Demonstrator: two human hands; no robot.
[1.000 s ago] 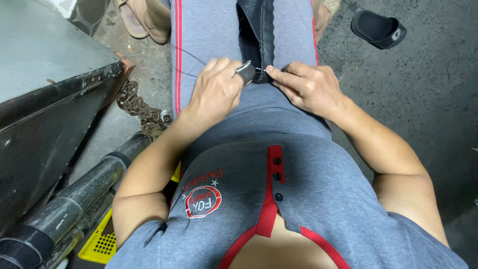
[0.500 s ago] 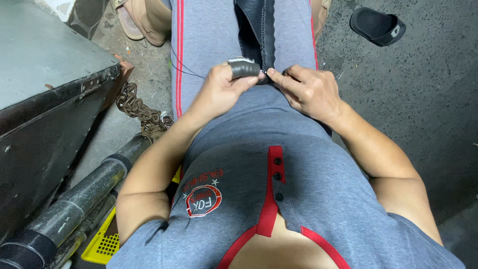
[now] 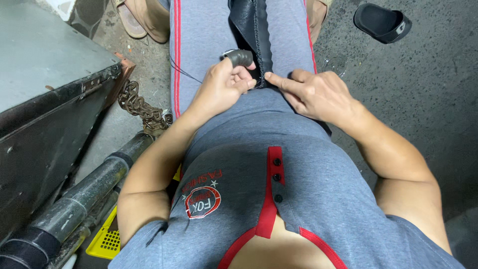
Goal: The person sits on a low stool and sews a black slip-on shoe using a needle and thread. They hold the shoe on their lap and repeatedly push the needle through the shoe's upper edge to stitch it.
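I sit with a black leather piece (image 3: 247, 22), stitched along its edge, lying on my grey trousers. My left hand (image 3: 222, 87) is curled at the near end of the piece. A dark finger guard (image 3: 240, 57) covers its raised forefinger. A thin dark thread (image 3: 183, 72) runs across my left thigh into that hand. Whether it also holds a needle I cannot make out. My right hand (image 3: 316, 93) pinches the near edge of the leather between thumb and forefinger, close beside my left fingertips.
A dark metal box (image 3: 47, 94) stands on my left, with a rusty chain (image 3: 142, 107) and a black pipe (image 3: 82, 199) beside it. A yellow perforated crate (image 3: 105, 239) lies under my elbow. A black sandal (image 3: 382, 22) lies on the concrete floor at the far right.
My left hand has turned, so the covered forefinger now stands up above the leather. My right hand has slid its pinch a little nearer along the leather's edge.
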